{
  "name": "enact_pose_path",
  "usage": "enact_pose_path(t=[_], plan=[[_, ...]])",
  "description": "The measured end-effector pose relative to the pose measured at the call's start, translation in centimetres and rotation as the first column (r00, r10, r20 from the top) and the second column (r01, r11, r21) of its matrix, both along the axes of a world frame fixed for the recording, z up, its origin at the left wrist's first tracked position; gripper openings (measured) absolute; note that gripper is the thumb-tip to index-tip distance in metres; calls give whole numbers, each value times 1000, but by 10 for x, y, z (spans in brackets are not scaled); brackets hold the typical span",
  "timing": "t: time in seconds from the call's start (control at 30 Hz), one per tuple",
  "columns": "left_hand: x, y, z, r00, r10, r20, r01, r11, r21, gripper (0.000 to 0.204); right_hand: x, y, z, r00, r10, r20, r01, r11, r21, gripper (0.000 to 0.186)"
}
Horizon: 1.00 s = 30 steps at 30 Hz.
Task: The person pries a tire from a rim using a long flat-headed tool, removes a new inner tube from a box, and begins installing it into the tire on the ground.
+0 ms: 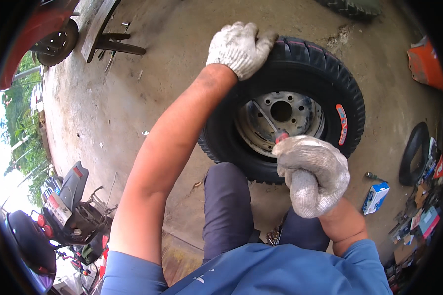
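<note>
A black tire [350, 88] with chunky tread and an orange label lies on its side before my knees. Inside its opening sits a scuffed, pale metal wheel rim [304, 110] with a round center hole. My left hand [238, 51], in a white knit glove, curls over the tire's far left edge. In my gloved right hand [314, 172] is a screwdriver [282, 136], the fist closed around its red and dark handle. Its thin shaft points away and left across the rim, the tip near the rim's far left side. Whether the tip touches the tire's bead cannot be made out.
Concrete floor [108, 113] surrounds the tire. On the right lie a blue and white box [376, 197], a black rubber loop [414, 155] and mixed clutter. A motorcycle [69, 206] stands at the left. A wooden plank [97, 32] is at the far left, another tire [352, 7] at the far edge.
</note>
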<state>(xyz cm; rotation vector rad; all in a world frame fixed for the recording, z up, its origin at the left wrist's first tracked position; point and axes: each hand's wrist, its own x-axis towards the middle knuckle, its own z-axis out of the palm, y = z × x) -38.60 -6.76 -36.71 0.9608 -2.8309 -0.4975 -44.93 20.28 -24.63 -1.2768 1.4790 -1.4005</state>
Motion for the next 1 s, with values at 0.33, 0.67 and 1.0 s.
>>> enact_pose_path(t=[0.33,0.67,1.0], plan=[[-52,-64,-8,986,-31,162,-18,957,289,40,-54,-103,19,992,-111,57,103,987,120,25],[-70,-87,-26,973,-75,217,-19,916,402,40,-90,-122,15,985,-109,135,63,949,308,18],[-80,-118,-60,976,-129,174,23,860,509,37,-127,-174,-1,978,-41,206,-42,923,382,25]])
